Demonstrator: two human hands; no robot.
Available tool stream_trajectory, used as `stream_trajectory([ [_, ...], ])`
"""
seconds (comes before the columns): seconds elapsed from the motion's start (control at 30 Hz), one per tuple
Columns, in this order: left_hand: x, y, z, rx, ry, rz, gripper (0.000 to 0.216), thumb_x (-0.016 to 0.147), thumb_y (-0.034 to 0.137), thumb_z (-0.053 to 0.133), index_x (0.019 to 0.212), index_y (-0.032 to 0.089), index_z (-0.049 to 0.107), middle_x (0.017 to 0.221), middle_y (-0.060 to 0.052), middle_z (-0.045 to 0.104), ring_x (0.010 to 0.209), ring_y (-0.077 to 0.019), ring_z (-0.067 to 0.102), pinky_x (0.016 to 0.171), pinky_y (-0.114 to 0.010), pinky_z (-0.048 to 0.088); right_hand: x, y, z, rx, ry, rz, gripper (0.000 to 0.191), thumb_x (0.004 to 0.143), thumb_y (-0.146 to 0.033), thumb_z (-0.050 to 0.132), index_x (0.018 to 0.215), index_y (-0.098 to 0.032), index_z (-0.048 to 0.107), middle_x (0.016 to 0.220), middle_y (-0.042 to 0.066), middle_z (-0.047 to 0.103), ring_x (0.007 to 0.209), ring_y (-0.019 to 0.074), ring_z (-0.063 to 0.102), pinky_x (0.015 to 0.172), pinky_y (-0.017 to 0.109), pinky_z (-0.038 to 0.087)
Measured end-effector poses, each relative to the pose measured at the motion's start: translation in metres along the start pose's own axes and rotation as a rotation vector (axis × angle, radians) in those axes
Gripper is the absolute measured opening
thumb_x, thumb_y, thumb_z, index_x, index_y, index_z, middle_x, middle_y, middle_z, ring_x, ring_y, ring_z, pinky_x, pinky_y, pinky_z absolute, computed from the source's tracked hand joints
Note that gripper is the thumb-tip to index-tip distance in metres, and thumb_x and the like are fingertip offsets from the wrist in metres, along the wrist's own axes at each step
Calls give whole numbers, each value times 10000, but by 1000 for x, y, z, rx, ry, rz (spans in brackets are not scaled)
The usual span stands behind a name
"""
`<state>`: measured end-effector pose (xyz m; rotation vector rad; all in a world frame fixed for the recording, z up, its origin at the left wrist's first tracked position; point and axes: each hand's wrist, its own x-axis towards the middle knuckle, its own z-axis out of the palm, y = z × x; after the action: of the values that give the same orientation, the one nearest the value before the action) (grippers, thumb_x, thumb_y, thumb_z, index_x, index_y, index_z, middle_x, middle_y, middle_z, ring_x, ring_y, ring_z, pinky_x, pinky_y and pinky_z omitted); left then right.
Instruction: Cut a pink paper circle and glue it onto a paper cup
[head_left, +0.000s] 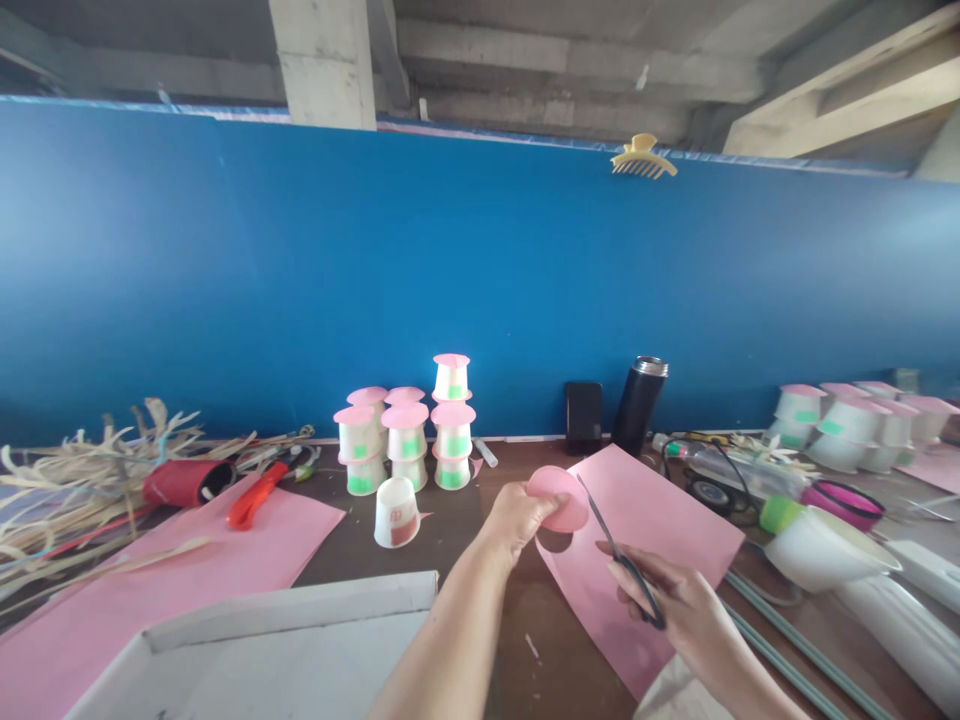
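Observation:
My left hand [516,515] pinches a round pink paper disc [561,497] and holds it up above the table. My right hand [664,590] grips a pair of black scissors [616,548] whose blades point up-left at the disc's right edge. Below both lies a pink paper sheet [645,545] with a round cut-out near its left edge. Behind, in the middle of the table, stand stacked white paper cups with pink lids [409,430], and one upturned white cup [395,512] sits alone in front of them.
A second pink sheet [187,570] and a white cardboard box [285,640] lie at the left, with dry straw strips [67,490], a red cup and an orange cutter. A black flask [639,405], a phone, cables, more lidded cups [855,420] and white tubes are at the right.

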<state>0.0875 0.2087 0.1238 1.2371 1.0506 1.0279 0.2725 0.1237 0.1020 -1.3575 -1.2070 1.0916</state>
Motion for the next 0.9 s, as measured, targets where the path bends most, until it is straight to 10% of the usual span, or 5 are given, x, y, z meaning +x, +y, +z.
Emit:
stream_trajectory([
  [0.9, 10, -10, 5, -348, 57, -197, 513, 558, 353, 798, 1018, 182, 650, 945, -65, 683, 832, -188, 605, 646, -249, 407, -6, -17, 11, -35, 131, -25, 502, 612, -533, 686, 917, -142, 766, 567, 4, 554, 518, 147, 510, 507, 272, 451],
])
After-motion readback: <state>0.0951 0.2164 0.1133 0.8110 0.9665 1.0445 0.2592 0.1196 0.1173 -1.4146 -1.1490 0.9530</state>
